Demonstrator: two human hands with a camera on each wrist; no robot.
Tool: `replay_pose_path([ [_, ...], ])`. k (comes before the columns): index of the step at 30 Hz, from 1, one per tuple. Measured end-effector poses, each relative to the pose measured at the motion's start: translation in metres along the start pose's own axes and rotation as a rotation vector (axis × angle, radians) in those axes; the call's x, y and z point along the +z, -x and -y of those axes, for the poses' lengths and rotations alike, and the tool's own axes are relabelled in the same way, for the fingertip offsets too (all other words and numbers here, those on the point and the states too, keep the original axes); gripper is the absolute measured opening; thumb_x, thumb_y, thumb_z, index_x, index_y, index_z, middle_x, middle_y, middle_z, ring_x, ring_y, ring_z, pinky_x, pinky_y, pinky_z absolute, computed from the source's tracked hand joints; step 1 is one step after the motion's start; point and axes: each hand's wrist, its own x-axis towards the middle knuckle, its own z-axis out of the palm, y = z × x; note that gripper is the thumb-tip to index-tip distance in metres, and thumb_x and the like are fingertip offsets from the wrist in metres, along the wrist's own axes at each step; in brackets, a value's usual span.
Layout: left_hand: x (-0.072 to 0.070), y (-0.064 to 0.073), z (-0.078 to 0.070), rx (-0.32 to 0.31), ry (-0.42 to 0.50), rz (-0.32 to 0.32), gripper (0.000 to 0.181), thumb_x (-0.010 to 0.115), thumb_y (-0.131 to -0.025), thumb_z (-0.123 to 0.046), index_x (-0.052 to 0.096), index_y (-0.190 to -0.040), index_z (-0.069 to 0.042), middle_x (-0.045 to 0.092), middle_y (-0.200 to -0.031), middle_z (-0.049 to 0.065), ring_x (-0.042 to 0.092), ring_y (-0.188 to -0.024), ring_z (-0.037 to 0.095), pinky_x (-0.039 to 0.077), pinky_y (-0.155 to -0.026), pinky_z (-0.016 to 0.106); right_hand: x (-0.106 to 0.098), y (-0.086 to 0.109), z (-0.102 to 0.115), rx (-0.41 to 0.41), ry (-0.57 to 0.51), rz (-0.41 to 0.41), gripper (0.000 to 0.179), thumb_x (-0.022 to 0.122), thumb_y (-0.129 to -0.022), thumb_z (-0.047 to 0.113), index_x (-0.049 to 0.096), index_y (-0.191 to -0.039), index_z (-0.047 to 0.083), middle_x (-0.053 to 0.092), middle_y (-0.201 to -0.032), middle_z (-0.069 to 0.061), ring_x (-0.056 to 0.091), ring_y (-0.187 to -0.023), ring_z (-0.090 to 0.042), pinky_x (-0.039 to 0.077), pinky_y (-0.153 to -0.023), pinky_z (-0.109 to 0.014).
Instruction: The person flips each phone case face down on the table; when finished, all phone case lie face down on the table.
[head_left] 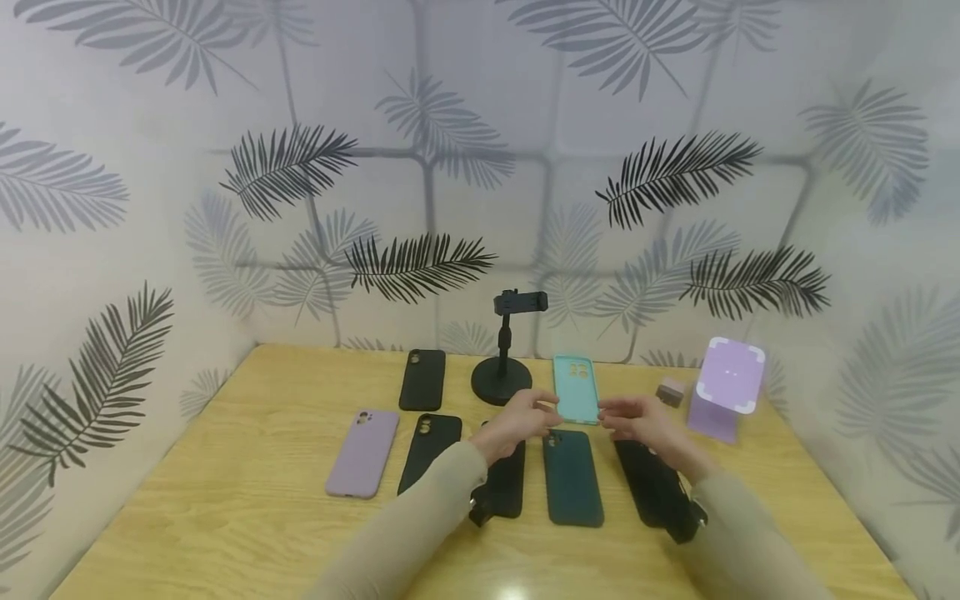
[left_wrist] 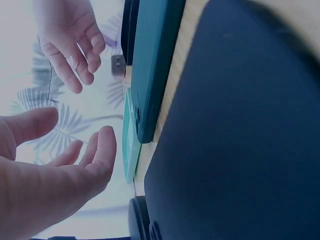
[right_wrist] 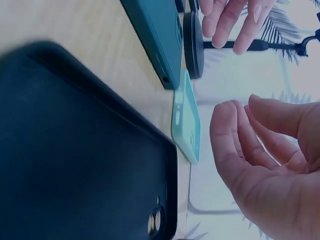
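Note:
A light turquoise phone case (head_left: 573,392) lies on the wooden table, its hollow side up. Just left of its near end hovers my left hand (head_left: 519,423), fingers loosely bent and holding nothing. My right hand (head_left: 643,423) is at the case's right near corner, also with nothing in its grasp; the right wrist view shows thumb and fingers (right_wrist: 223,135) apart. Below the hands lies a dark teal phone case (head_left: 573,483). Black phone cases lie under the left wrist (head_left: 507,487) and the right wrist (head_left: 637,479), each partly hidden by the arm.
Farther left are a lilac phone case (head_left: 363,454) and two black cases, one nearer (head_left: 429,448), one at the back (head_left: 423,379). A black phone holder (head_left: 501,382) stands behind the left hand. To the right are a small boxy object (head_left: 670,392) and a purple stand (head_left: 731,375). A patterned wall borders the table.

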Motion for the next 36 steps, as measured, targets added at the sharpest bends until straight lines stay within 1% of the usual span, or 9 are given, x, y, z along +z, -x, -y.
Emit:
replay_pose_path([
  [3, 0.001, -0.009, 0.000, -0.007, 0.002, -0.036, 0.047, 0.058, -0.097, -0.011, 0.047, -0.141, 0.000, 0.054, -0.136, 0.020, 0.058, -0.120, 0.036, 0.048, -0.101, 0.046, -0.004, -0.009, 0.000, 0.016, 0.037, -0.039, 0.042, 0.054, -0.098, 0.002, 0.045, -0.134, -0.019, 0.052, -0.132, -0.038, 0.061, -0.115, -0.036, 0.057, -0.090, -0.038],
  [7, 0.004, -0.019, 0.000, -0.040, -0.003, -0.085, 0.047, 0.059, -0.096, -0.008, 0.047, -0.141, 0.000, 0.055, -0.135, 0.019, 0.057, -0.120, 0.036, 0.048, -0.101, 0.045, -0.008, -0.017, -0.002, 0.063, 0.069, -0.073, 0.040, 0.052, -0.098, -0.001, 0.046, -0.134, -0.017, 0.051, -0.134, -0.037, 0.058, -0.119, -0.040, 0.055, -0.094, -0.039],
  [10, 0.007, -0.023, 0.001, -0.077, -0.010, -0.122, 0.049, 0.060, -0.095, -0.009, 0.047, -0.142, -0.002, 0.053, -0.139, 0.016, 0.056, -0.122, 0.037, 0.045, -0.104, 0.049, -0.012, -0.019, -0.005, 0.074, 0.168, -0.069, 0.040, 0.054, -0.097, 0.002, 0.049, -0.134, -0.015, 0.052, -0.135, -0.033, 0.057, -0.120, -0.040, 0.054, -0.095, -0.041],
  [15, 0.011, -0.030, 0.000, -0.111, -0.032, -0.129, 0.053, 0.062, -0.095, -0.011, 0.045, -0.145, -0.004, 0.047, -0.146, 0.015, 0.053, -0.126, 0.038, 0.040, -0.107, 0.056, -0.015, -0.021, -0.008, 0.053, 0.317, -0.026, 0.042, 0.058, -0.097, 0.011, 0.053, -0.132, -0.012, 0.054, -0.135, -0.031, 0.058, -0.119, -0.039, 0.050, -0.098, -0.045],
  [19, 0.015, -0.034, 0.002, -0.112, -0.045, -0.141, 0.053, 0.061, -0.095, -0.009, 0.044, -0.145, -0.002, 0.046, -0.146, 0.017, 0.052, -0.126, 0.037, 0.043, -0.105, 0.053, -0.015, -0.025, -0.011, 0.044, 0.304, 0.018, 0.043, 0.058, -0.096, 0.010, 0.052, -0.131, -0.014, 0.053, -0.134, -0.033, 0.056, -0.121, -0.042, 0.048, -0.100, -0.050],
  [24, 0.017, -0.038, 0.004, -0.104, -0.048, -0.156, 0.052, 0.061, -0.095, -0.007, 0.044, -0.144, 0.000, 0.045, -0.146, 0.018, 0.051, -0.127, 0.036, 0.045, -0.104, 0.050, -0.017, -0.030, -0.015, 0.037, 0.283, 0.042, 0.044, 0.057, -0.094, 0.006, 0.050, -0.133, -0.015, 0.054, -0.134, -0.033, 0.054, -0.123, -0.043, 0.049, -0.100, -0.048],
  [30, 0.016, -0.038, 0.003, -0.109, -0.043, -0.137, 0.053, 0.059, -0.096, -0.006, 0.043, -0.146, 0.000, 0.043, -0.149, 0.017, 0.051, -0.128, 0.037, 0.044, -0.105, 0.050, -0.016, -0.036, -0.019, 0.042, 0.263, 0.049, 0.045, 0.058, -0.093, 0.004, 0.051, -0.134, -0.013, 0.055, -0.134, -0.031, 0.056, -0.121, -0.040, 0.052, -0.097, -0.046],
  [32, 0.015, -0.039, 0.005, -0.107, -0.024, -0.139, 0.052, 0.059, -0.095, -0.005, 0.044, -0.145, 0.000, 0.044, -0.149, 0.017, 0.053, -0.126, 0.037, 0.044, -0.105, 0.049, -0.014, -0.037, -0.018, 0.050, 0.269, 0.043, 0.045, 0.058, -0.093, 0.005, 0.051, -0.133, -0.013, 0.055, -0.134, -0.030, 0.057, -0.121, -0.040, 0.052, -0.096, -0.045],
  [36, 0.012, -0.041, 0.009, -0.094, 0.060, -0.199, 0.047, 0.061, -0.095, -0.007, 0.050, -0.140, 0.000, 0.054, -0.136, 0.016, 0.062, -0.112, 0.032, 0.052, -0.096, 0.044, -0.011, -0.039, -0.017, 0.076, 0.228, 0.030, 0.044, 0.057, -0.097, 0.008, 0.049, -0.134, -0.015, 0.052, -0.136, -0.033, 0.059, -0.118, -0.038, 0.054, -0.095, -0.042],
])
